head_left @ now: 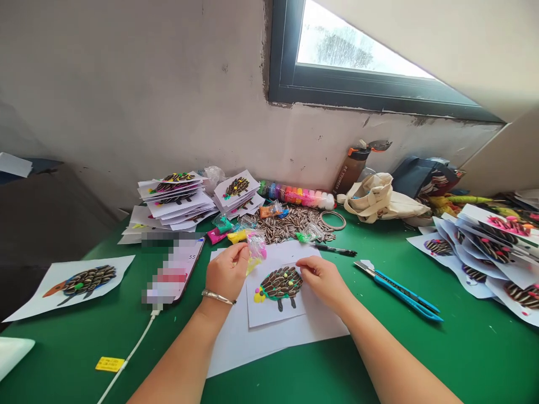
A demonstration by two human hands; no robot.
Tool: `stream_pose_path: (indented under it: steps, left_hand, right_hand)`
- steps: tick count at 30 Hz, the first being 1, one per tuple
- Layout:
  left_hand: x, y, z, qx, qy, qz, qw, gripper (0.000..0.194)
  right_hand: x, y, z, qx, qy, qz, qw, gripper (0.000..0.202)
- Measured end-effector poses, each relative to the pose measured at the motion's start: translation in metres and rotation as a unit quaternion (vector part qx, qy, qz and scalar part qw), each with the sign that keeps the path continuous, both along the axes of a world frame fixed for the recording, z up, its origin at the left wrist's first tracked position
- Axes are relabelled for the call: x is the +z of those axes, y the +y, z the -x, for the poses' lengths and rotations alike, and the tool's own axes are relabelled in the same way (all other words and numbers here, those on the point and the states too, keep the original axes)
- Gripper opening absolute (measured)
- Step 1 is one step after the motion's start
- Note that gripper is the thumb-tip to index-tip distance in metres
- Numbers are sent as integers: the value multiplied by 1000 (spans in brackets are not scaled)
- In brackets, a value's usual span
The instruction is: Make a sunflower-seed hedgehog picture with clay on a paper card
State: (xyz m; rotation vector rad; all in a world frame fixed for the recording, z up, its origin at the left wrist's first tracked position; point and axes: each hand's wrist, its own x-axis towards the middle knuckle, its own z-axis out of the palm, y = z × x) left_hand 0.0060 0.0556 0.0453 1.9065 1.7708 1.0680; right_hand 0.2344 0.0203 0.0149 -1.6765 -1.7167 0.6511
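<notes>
A white card (263,317) lies on larger white sheets (236,348) at the centre. On it is an animal picture (281,283) made of striped seeds, with a yellow head, green edging and two dark legs. My left hand (227,269), with a bangle on the wrist, is closed at the card's upper left. Its fingers pinch a clear plastic bag (256,244) with pink and yellow in it. Just right of the seed body, my right hand (323,278) has thumb and forefinger pressed together; anything between them is too small to make out.
Behind lie seeds (290,221), clay packets (238,235), a tape roll (332,220) and a pen (334,248). Stacked cards (181,207) stand back left, more cards (484,247) at right. A blue cutter (400,289) lies right, a phone (179,269) left, a bottle (352,168) behind.
</notes>
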Motion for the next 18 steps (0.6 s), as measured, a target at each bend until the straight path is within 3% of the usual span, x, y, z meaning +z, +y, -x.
stream_pose_path:
  steps: [4,9,13,18]
  left_hand:
    - [-12,12,5,-27,74,-17,997,31]
    - [-22,15,5,-60,112,-10,992,38]
    - [-26,17,8,-54,133,-5,990,39]
    - [-31,21,9,-54,142,-13,988,38]
  right_hand:
    - [19,19,14,19,-46,-10,999,29]
    - [40,67,45,85,-107,-42,990,30]
    - [39,101,69,112,-125,-62,984,39]
    - [28,116,86,113,-123,-57,984,42]
